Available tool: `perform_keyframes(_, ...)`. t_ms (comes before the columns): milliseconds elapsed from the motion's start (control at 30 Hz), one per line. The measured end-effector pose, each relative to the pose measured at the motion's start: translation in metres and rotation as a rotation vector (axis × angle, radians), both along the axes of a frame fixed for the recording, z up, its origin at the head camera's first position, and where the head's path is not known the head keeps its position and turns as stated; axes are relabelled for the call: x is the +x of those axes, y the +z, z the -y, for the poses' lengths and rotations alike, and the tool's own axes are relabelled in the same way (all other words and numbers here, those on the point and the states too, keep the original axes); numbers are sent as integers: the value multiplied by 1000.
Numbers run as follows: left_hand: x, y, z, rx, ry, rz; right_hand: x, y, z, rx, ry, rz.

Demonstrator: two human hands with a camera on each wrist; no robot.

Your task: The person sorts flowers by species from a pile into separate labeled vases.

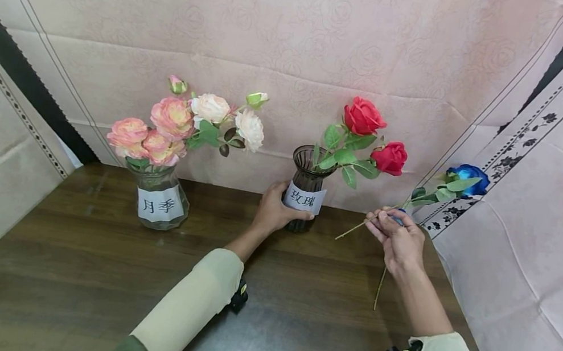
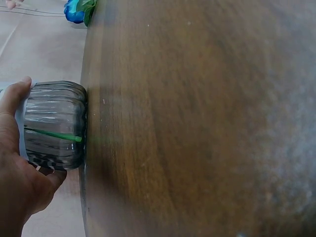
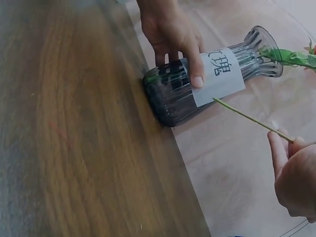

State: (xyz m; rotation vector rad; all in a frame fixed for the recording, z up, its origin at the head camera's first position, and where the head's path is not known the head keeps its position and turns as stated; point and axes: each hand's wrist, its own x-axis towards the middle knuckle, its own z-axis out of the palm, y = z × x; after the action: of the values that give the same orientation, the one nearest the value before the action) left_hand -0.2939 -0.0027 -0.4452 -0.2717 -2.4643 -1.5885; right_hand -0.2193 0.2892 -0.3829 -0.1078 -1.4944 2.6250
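My left hand [image 1: 278, 209] grips the dark ribbed glass vase [image 1: 298, 225] low down, its thumb across the white paper label [image 1: 305, 198]. Two red roses [image 1: 364, 116] with green leaves lean to the right out of this vase, and a green stem [image 2: 54, 134] shows through its glass. To the right, my right hand [image 1: 398, 239] pinches the thin stem [image 1: 358, 225] of a blue rose [image 1: 473, 179]. That stem's bare end points toward the vase, and its bloom is up at the right. Below my right hand a second stem [image 1: 379, 289] shows; a bit of blue beside my fingers is mostly hidden.
At the left stands a clear glass vase [image 1: 176, 219] with a paper label, holding pink flowers [image 1: 172, 119] and white flowers [image 1: 250, 130]. Pale patterned cloth [image 1: 296, 34] rises behind and at both sides of the brown wooden table [image 1: 94, 287].
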Motion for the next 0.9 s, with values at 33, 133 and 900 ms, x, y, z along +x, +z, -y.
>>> perform_keyframes(33,0,0,0,-1,1,0,-1,1,1,-9,-16,-7)
perform_keyframes(133,0,0,0,-1,2,-1,-4,4,5,-56,-53,-23)
perform_keyframes(900,0,0,0,-17,6,10,-21,58,37,-293,-151,-133)
